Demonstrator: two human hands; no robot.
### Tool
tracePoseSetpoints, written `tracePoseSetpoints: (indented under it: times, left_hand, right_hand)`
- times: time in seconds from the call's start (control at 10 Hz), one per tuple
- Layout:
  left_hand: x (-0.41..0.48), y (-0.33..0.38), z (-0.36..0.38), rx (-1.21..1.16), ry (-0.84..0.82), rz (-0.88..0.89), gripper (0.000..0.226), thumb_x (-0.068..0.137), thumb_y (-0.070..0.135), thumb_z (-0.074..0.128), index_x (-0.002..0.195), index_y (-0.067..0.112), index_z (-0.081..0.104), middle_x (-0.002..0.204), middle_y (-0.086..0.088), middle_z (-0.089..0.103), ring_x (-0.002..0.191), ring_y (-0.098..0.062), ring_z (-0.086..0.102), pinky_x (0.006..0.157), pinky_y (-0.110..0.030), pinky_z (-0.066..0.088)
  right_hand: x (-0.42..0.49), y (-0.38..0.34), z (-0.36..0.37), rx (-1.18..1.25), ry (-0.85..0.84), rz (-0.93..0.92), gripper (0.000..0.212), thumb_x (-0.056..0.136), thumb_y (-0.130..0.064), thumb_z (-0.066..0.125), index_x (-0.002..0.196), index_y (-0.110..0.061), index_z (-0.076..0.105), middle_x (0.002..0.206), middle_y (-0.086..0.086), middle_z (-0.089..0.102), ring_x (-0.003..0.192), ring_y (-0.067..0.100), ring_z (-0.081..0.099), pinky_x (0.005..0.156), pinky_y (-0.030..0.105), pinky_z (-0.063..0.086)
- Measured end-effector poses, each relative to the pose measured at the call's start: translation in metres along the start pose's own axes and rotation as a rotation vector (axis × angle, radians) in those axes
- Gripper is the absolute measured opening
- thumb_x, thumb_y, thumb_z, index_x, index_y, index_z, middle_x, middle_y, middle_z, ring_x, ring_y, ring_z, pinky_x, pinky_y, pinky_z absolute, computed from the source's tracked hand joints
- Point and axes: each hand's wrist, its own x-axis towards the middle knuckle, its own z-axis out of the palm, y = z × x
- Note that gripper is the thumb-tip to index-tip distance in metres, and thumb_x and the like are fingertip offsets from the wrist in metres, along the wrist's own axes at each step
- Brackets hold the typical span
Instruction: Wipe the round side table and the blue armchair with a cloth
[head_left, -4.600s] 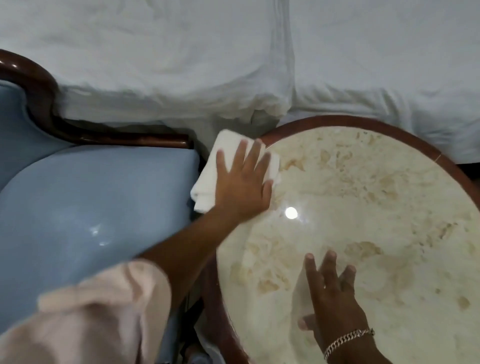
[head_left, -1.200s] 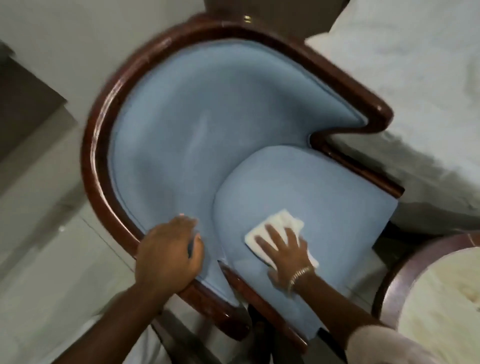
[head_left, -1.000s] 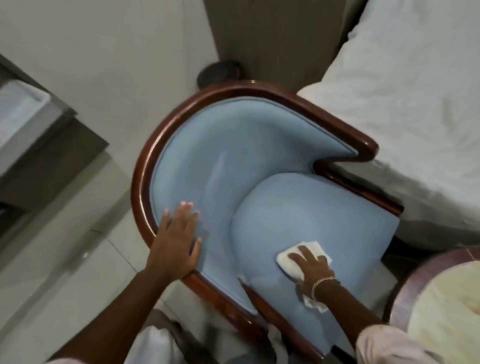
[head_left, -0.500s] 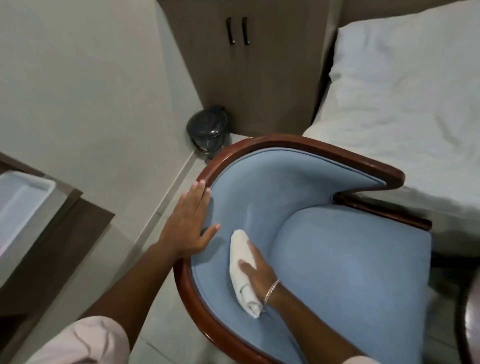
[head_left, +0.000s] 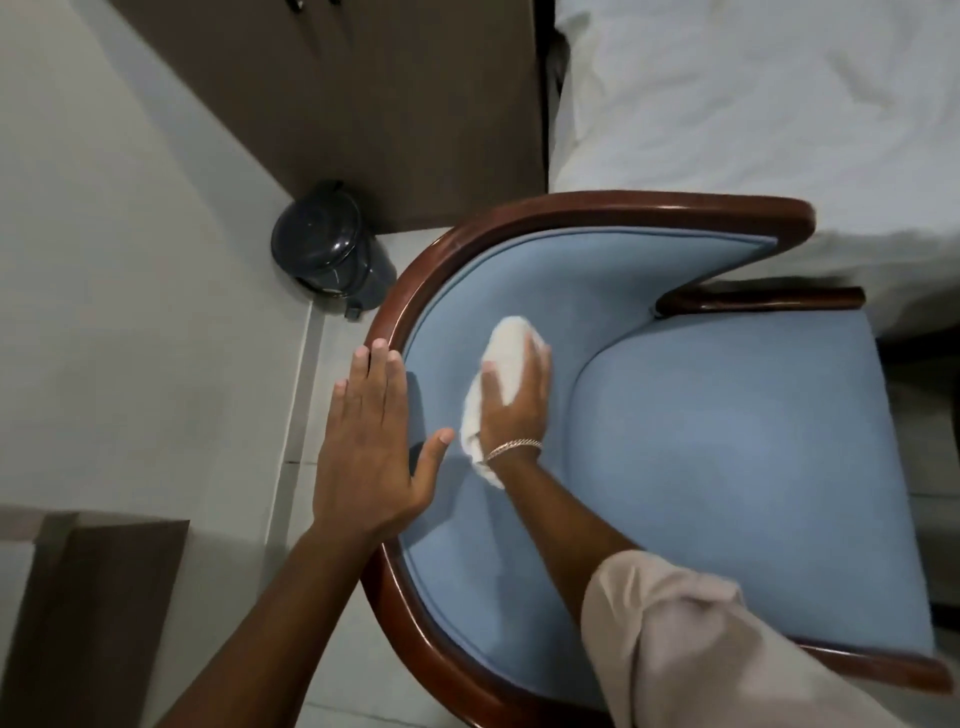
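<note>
Fingers (head_left: 537, 364) of the right hand (head_left: 511, 402) lay curled over a bunched white cloth (head_left: 501, 374), pressing it against the blue armchair's (head_left: 727, 467) inner backrest at about ten o'clock from the seat cushion. A bracelet (head_left: 511, 448) circled that wrist, and a rolled beige sleeve (head_left: 701, 649) covered part of the seat's near edge. At nine o'clock of the cloth, the left hand (head_left: 369, 447) rested flat on the chair's dark wooden rim (head_left: 415, 291), fingers straight and close together, thumb spread toward the upholstery. Beyond the rim at eleven o'clock stood a small dark pedal bin (head_left: 327, 249) beside a brown cabinet (head_left: 395, 104); a white-sheeted bed (head_left: 753, 104) bordered the chair at one o'clock.
</note>
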Motion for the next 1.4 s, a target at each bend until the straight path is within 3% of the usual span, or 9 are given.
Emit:
tracePoseSetpoints:
  times: [0.3, 0.4, 0.5, 0.6, 0.8, 0.9, 1.1, 1.3, 1.4]
  left_hand:
    - [0.001, 0.006, -0.004, -0.115, 0.035, -0.095, 0.083, 0.096, 0.058, 0.036, 0.16, 0.016, 0.003, 0.17, -0.006, 0.002, 0.158, -0.024, -0.002, 0.128, -0.045, 0.007]
    - [-0.003, 0.016, -0.02, -0.489, 0.004, -0.333, 0.074, 0.097, 0.05, 0.039, 0.16, 0.018, 0.017, 0.17, -0.002, 0.015, 0.158, -0.019, 0.005, 0.126, -0.036, 0.01]
    - [-0.016, 0.017, -0.057, -1.298, 0.004, -0.764, 0.05, 0.098, 0.054, 0.046, 0.127, 0.022, 0.071, 0.128, -0.007, 0.073, 0.126, -0.028, 0.063, 0.099, -0.037, 0.054]
    - [-0.056, -0.012, -0.084, -1.868, -0.039, -0.851, 0.051, 0.088, 0.055, 0.061, 0.115, 0.015, 0.077, 0.121, -0.018, 0.075, 0.111, -0.034, 0.072, 0.077, -0.039, 0.063]
    - [-0.151, -0.137, -0.126, -2.123, 0.398, -0.882, 0.042, 0.09, 0.023, 0.064, 0.126, 0.004, 0.069, 0.129, -0.023, 0.069, 0.117, -0.039, 0.068, 0.087, -0.057, 0.058]
    - [-0.193, -0.202, -0.141, -2.08, 0.646, -0.859, 0.034, 0.09, 0.021, 0.06, 0.118, 0.009, 0.075, 0.123, -0.02, 0.073, 0.112, -0.036, 0.071, 0.084, -0.052, 0.061]
    - [-0.211, -0.302, -0.117, -1.411, 1.088, -1.393, 0.065, 0.085, 0.029, 0.077, 0.142, 0.017, 0.048, 0.137, -0.012, 0.063, 0.122, -0.038, 0.061, 0.106, -0.057, 0.049]
    - [-0.214, -0.345, -0.102, -0.935, 0.781, -1.509, 0.095, 0.094, 0.016, 0.063, 0.161, 0.028, -0.002, 0.163, -0.018, 0.029, 0.136, -0.044, 0.047, 0.089, -0.048, 0.056]
    - [-0.212, -0.329, -0.096, -0.835, 0.631, -1.366, 0.084, 0.093, 0.01, 0.06, 0.161, 0.019, 0.012, 0.164, -0.018, 0.032, 0.143, -0.039, 0.042, 0.112, -0.046, 0.043]
  right_hand:
    - [-0.079, 0.046, -0.086, -0.149, -0.42, -0.036, 0.065, 0.094, -0.042, 0.057, 0.152, -0.027, 0.029, 0.161, -0.009, 0.028, 0.149, 0.009, 0.025, 0.124, 0.041, 0.021]
    - [-0.114, -0.016, -0.081, -0.133, -0.461, 0.001, 0.071, 0.085, -0.067, 0.047, 0.15, -0.043, 0.027, 0.16, -0.018, 0.026, 0.148, 0.006, 0.026, 0.123, 0.032, 0.023]
    - [-0.127, -0.085, -0.053, -0.038, -0.435, -0.024, 0.061, 0.091, -0.063, 0.038, 0.148, -0.049, 0.022, 0.162, -0.019, 0.021, 0.149, 0.004, 0.022, 0.124, 0.033, 0.021]
    - [-0.141, -0.144, -0.013, -0.169, -0.567, -0.275, 0.055, 0.099, -0.046, 0.029, 0.153, -0.039, 0.016, 0.165, -0.013, 0.016, 0.151, 0.01, 0.017, 0.124, 0.038, 0.018]
    - [-0.195, -0.208, 0.089, -0.188, -0.858, -0.522, 0.064, 0.091, -0.036, 0.051, 0.151, -0.024, 0.031, 0.156, -0.007, 0.037, 0.142, 0.01, 0.035, 0.117, 0.031, 0.027]
    - [-0.229, -0.221, 0.158, -0.164, -1.066, -0.166, 0.065, 0.082, -0.036, 0.076, 0.139, -0.027, 0.045, 0.14, -0.006, 0.052, 0.124, 0.011, 0.053, 0.107, 0.029, 0.043]
    - [-0.296, -0.224, 0.295, -0.345, -1.12, -0.321, 0.044, 0.079, -0.019, 0.076, 0.122, -0.014, 0.066, 0.116, 0.005, 0.072, 0.102, 0.017, 0.066, 0.085, 0.017, 0.046]
    - [-0.314, -0.227, 0.348, -0.599, -1.159, -0.573, 0.037, 0.091, -0.027, 0.059, 0.127, -0.018, 0.058, 0.117, 0.014, 0.069, 0.111, 0.035, 0.063, 0.096, 0.035, 0.05]
    - [-0.295, -0.227, 0.328, -0.589, -1.039, -0.685, 0.041, 0.095, -0.028, 0.055, 0.134, -0.015, 0.055, 0.127, 0.011, 0.067, 0.12, 0.032, 0.059, 0.103, 0.035, 0.045]
